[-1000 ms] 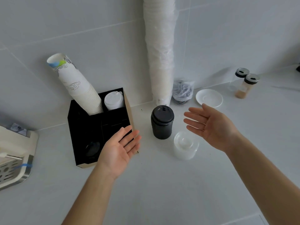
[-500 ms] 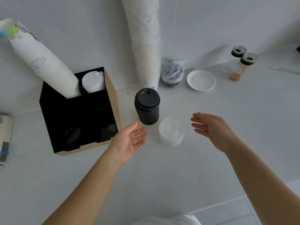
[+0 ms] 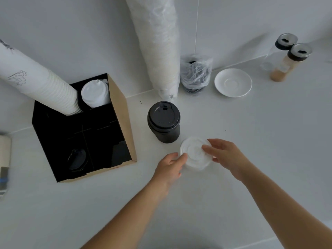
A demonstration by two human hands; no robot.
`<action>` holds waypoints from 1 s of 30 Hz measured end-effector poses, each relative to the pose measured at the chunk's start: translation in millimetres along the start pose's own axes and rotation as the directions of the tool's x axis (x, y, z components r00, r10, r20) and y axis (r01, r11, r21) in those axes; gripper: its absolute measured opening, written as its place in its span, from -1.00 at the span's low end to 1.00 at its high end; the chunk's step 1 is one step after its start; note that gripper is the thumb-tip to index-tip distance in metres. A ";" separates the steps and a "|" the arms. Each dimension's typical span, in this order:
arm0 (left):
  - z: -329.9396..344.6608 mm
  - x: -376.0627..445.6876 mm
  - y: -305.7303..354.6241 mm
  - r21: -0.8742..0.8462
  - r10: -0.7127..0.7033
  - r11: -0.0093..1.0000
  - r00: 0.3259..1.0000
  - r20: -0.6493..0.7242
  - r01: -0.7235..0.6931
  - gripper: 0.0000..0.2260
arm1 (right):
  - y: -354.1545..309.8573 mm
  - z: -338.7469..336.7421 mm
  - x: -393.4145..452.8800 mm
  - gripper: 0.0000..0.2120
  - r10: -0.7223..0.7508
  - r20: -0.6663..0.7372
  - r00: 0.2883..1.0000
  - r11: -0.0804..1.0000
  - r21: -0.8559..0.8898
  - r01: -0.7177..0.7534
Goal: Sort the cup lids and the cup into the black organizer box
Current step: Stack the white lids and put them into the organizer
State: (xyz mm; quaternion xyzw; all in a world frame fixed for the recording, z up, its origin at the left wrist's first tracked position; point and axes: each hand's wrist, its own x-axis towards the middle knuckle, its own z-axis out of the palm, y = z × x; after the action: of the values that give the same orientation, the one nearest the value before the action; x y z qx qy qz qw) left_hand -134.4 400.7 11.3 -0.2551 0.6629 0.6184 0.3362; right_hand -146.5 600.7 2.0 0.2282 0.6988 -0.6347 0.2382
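White lid stack (image 3: 195, 155) x1, both hands' fingers (image 3: 208, 147) touching; blk cup (image 3: 163, 122) x1.

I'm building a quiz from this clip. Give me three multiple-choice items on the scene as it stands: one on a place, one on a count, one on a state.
1. Where does the black cup stand?
A. inside the black organizer box
B. on the counter, right of the box
C. on the saucer

2. How many shaker bottles stand at the far right?
A. one
B. two
C. four

3. What are the hands doing?
A. both touch the white lids
B. both hang free
C. one lifts the cup

Answers: 1 B, it stands beside the black organizer box; 2 B, the two shaker bottles stand together; 3 A, the left hand and the right hand flank the stack of white lids.
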 end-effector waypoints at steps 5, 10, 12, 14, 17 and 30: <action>2.3 6.6 -4.8 0.036 0.017 0.999 0.999 0.033 -0.019 -0.77 | 3.3 -2.2 1.7 -0.87 0.025 0.010 1.000 0.999 0.025 -0.026; -3.2 11.7 -4.3 0.031 0.008 0.999 0.998 0.059 -0.010 -0.35 | 5.1 -1.2 2.5 -0.83 0.034 0.018 0.999 0.998 0.058 -0.035; -5.6 14.2 -4.1 -0.027 -0.042 0.999 0.996 0.079 0.044 -0.25 | 4.9 -2.2 3.8 -0.81 0.038 0.028 0.999 0.996 0.075 -0.040; -4.6 14.0 -3.6 -0.044 -0.046 0.998 0.993 0.113 0.051 -0.57 | 5.0 -3.2 4.1 -0.78 0.045 0.039 0.998 0.995 0.082 -0.048; -2.3 9.0 -3.0 -0.067 -0.042 0.996 0.988 0.150 0.052 -0.91 | 5.9 -3.1 3.4 -0.63 0.046 0.062 0.997 0.993 0.103 -0.053; -8.9 -7.2 4.0 -0.211 0.012 0.977 0.984 0.178 0.026 -0.85 | 6.2 15.2 -9.0 -0.42 0.013 0.041 0.999 0.984 0.178 -0.020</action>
State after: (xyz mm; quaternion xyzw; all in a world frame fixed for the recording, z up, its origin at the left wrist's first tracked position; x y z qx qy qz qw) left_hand -133.9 391.8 19.5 -0.2354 0.5595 0.7047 0.3673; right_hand -135.0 585.9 1.6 0.2415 0.6325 -0.6971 0.2359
